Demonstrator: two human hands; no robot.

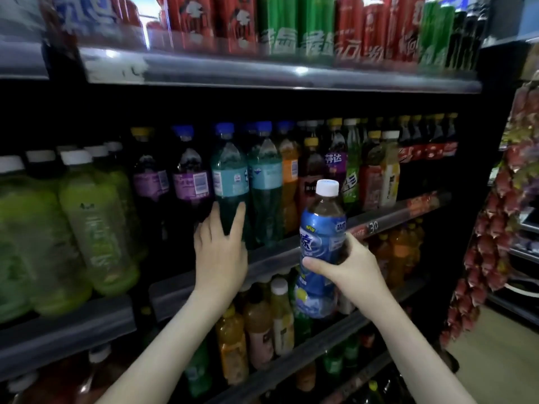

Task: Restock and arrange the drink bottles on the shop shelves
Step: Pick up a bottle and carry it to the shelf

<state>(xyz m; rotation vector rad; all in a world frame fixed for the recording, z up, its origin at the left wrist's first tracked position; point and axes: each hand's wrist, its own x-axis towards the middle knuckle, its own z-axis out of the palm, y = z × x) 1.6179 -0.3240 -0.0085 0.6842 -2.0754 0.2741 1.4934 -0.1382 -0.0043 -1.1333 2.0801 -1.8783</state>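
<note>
This is a shop, in the drinks aisle. Long dark shelves [262, 259] stand one above another, each filled with rows of drink bottles [265, 182] sorted by kind and colour. Cans [236, 24] fill the top level. The shelf edges carry label strips, and one price tag [372, 226] is readable. Snack packets [484, 258] hang on the right.

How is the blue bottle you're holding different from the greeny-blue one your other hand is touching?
The blue bottle has a white cap; the greeny-blue bottle has a blue one. The blue bottle is gripped by the right hand in front of the shelf; the greeny-blue bottle stands on it, the left hand touching its lower part. Both are upright, capped plastic bottles.
</note>
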